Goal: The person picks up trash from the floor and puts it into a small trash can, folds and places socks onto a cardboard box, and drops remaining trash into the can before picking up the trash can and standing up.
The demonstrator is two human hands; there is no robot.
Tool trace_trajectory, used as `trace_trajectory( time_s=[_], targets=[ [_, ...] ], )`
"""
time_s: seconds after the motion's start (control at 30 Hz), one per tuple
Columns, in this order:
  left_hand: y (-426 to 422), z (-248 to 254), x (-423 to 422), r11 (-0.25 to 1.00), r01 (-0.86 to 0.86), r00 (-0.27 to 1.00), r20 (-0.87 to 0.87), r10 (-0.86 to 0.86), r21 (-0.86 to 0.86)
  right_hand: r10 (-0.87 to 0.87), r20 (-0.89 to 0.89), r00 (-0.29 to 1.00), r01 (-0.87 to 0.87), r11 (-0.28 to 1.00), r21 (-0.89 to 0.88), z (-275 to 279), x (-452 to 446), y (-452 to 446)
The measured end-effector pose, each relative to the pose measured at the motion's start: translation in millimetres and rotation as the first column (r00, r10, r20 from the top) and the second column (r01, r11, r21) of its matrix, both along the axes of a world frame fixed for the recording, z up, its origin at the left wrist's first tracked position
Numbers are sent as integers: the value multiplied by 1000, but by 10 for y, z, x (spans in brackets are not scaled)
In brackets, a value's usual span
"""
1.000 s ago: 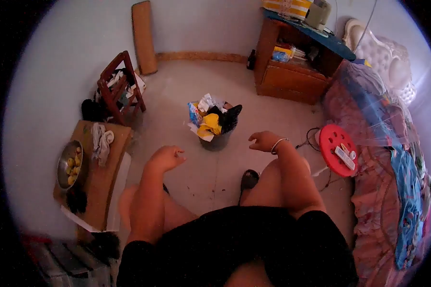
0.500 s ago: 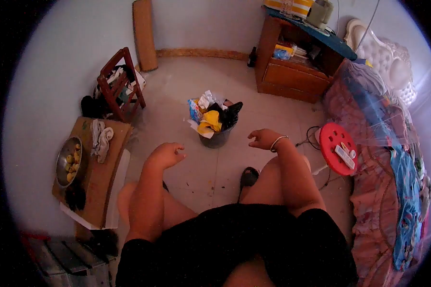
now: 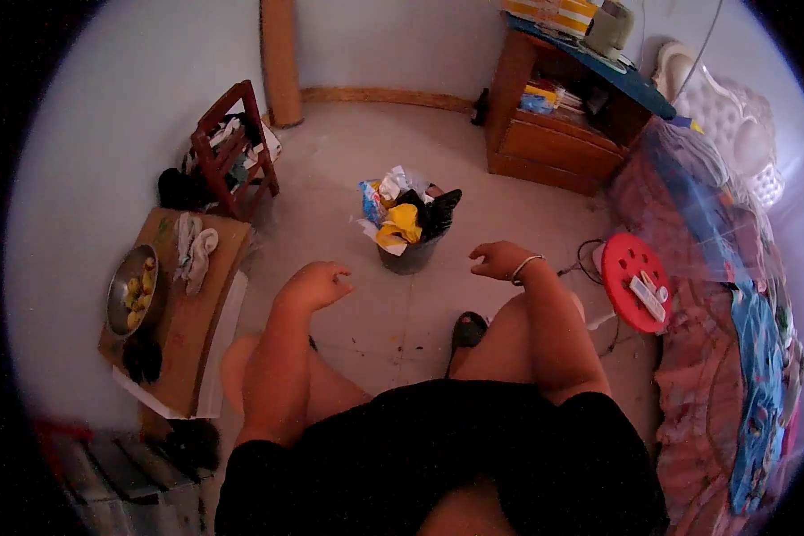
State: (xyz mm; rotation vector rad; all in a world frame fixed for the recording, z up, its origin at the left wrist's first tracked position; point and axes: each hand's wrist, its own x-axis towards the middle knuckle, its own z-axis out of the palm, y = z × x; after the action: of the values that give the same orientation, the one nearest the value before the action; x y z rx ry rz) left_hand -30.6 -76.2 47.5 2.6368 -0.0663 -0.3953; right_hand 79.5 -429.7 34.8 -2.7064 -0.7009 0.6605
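My left hand [image 3: 320, 284] hangs in the air over the floor, its fingers loosely bent and apart with nothing between them. On the other side, my right hand [image 3: 502, 261] wears a bangle [image 3: 527, 268] at the wrist; its thumb and fingers are also apart and hold nothing. Beyond and between the two hands stands a dark trash bin [image 3: 409, 259], heaped with a yellow wrapper [image 3: 400, 223], a black plastic bag [image 3: 442, 213] and white scraps. Neither hand touches the bin.
At left, a cardboard box [image 3: 192, 335] bears a metal bowl [image 3: 121, 299] of yellowish pieces and a cloth [image 3: 196, 255]. A wooden chair [image 3: 232, 156] stands behind. At right are a red stool [image 3: 621, 290] with a remote [image 3: 648, 299], a bed [image 3: 701, 384] and a cabinet [image 3: 554, 147].
The view has shifted slightly, so the bin and furniture sit a little farther right. Both hands keep nearly the same pose, and nothing has been picked up.
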Motion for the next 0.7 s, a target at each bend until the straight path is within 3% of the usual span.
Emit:
trace_trajectory(
  time_s=[0.27,0.33,0.7],
  targets=[
    [-50,75,-24,995,-102,994,-44,102,-16,7,-2,1000,-8,999,-46,127,-66,54],
    [-19,44,-24,999,-35,999,14,34,20,18,32,999,-17,1000,-20,78,-64,35],
    [12,-38,-4,999,-39,999,2,39,18,5,57,998,-4,1000,-13,32,-56,61]
  ],
)
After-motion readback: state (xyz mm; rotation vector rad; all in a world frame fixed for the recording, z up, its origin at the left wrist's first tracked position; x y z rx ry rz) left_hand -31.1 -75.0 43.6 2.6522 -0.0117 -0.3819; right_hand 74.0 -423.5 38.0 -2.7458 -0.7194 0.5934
